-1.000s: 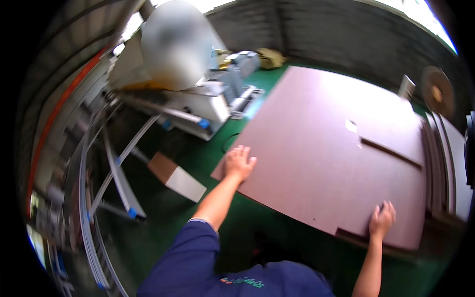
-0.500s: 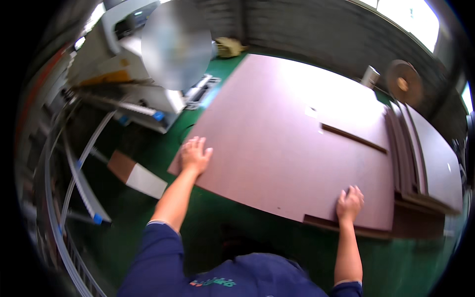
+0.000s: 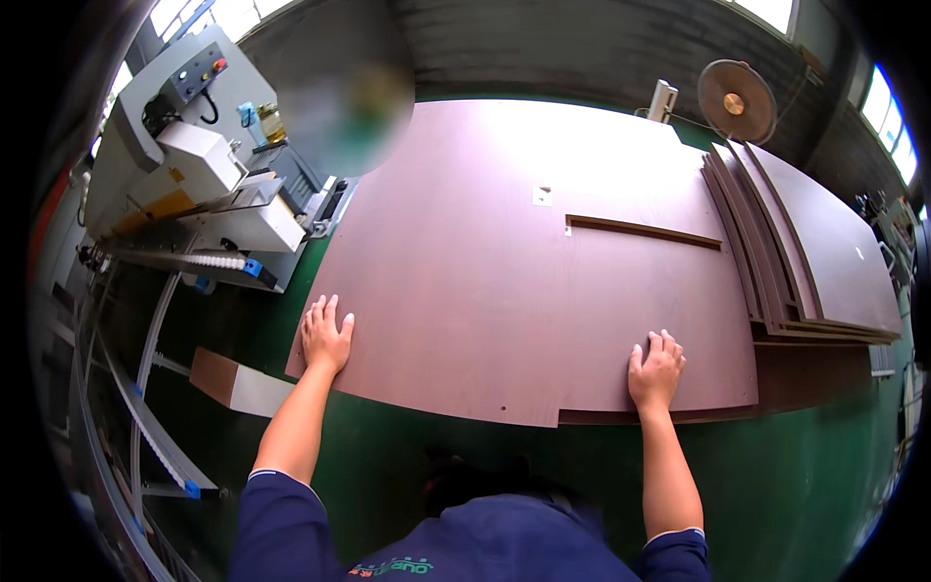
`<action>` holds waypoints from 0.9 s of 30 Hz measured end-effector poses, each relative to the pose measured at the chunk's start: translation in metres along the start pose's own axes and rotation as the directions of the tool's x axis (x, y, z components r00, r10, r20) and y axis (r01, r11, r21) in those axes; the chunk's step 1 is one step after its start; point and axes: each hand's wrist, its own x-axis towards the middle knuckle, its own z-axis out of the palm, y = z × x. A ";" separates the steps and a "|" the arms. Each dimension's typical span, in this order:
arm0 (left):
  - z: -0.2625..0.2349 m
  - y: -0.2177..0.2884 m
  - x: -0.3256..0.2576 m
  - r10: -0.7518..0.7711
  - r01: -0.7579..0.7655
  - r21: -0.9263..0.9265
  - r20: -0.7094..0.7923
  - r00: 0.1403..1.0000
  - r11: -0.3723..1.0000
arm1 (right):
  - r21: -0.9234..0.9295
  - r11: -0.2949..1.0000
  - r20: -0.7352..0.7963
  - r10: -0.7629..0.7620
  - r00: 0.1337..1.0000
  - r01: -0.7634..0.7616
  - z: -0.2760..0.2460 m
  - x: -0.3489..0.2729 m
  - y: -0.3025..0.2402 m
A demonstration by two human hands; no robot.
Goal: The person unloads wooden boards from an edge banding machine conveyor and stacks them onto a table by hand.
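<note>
A large purplish-brown board [image 3: 456, 291] lies flat in front of me. My left hand [image 3: 328, 335] rests on it near its left edge, fingers spread. My right hand [image 3: 657, 371] lies on the near right part with its fingers stretched forward. Neither hand grasps anything. A dark slot [image 3: 645, 233] and a small pale patch with a dark mark [image 3: 542, 196] show on the board's right half. Along the near right edge a step exposes a darker layer beneath, and a small dark hole [image 3: 503, 408] sits close to the near edge.
Several similar panels [image 3: 824, 242] lean in a stack at the right. A grey-white machine [image 3: 208, 145] with a control panel stands at the far left, metal rails [image 3: 145, 417] below it. A box-like block [image 3: 238, 383] sits on the green floor. At the back right is a round disc [image 3: 737, 102].
My view has turned, so the board and both hands appear farther left and the picture is sharper. Both hands keep about the same places on the board.
</note>
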 end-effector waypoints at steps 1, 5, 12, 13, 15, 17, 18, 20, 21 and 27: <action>0.001 -0.001 0.001 0.003 -0.003 -0.005 -0.014 1.000 1.000 | 0.006 1.000 0.006 0.019 1.000 -0.019 -0.001 0.000 -0.001; 0.003 -0.007 0.001 0.003 -0.003 -0.008 -0.032 0.999 1.000 | 0.020 0.999 0.020 0.028 0.999 -0.028 -0.001 0.000 -0.004; 0.006 -0.003 0.001 0.019 -0.020 -0.009 -0.062 0.998 1.000 | -0.007 1.000 0.006 0.028 1.000 -0.028 -0.001 0.001 0.000; 0.010 -0.005 0.002 0.022 -0.021 0.002 -0.067 0.997 1.000 | -0.018 0.999 0.001 0.034 0.999 -0.034 -0.002 0.000 0.001; 0.018 -0.010 0.006 0.042 -0.039 0.032 -0.081 0.996 0.999 | -0.028 0.999 0.000 0.044 0.999 -0.044 -0.006 0.002 -0.004; 0.021 -0.018 0.006 0.039 -0.036 0.048 -0.065 0.997 0.998 | -0.025 0.999 0.008 0.028 1.000 -0.028 -0.007 0.004 -0.009; 0.016 -0.020 0.003 0.022 -0.020 0.049 -0.040 0.999 0.999 | -0.021 1.000 0.012 0.016 1.000 -0.016 -0.004 0.004 -0.009; 0.006 -0.016 0.000 0.005 -0.004 0.023 -0.043 0.999 1.000 | -0.011 1.000 -0.008 0.024 1.000 -0.024 0.002 0.003 -0.005; 0.004 -0.009 0.000 0.001 0.000 0.014 -0.035 0.999 1.000 | -0.005 1.000 -0.012 0.020 1.000 -0.020 0.002 0.003 -0.002; 0.009 -0.005 0.004 0.035 -0.034 0.013 -0.038 0.999 0.999 | -0.003 1.000 -0.021 0.014 1.000 -0.014 0.001 0.003 0.002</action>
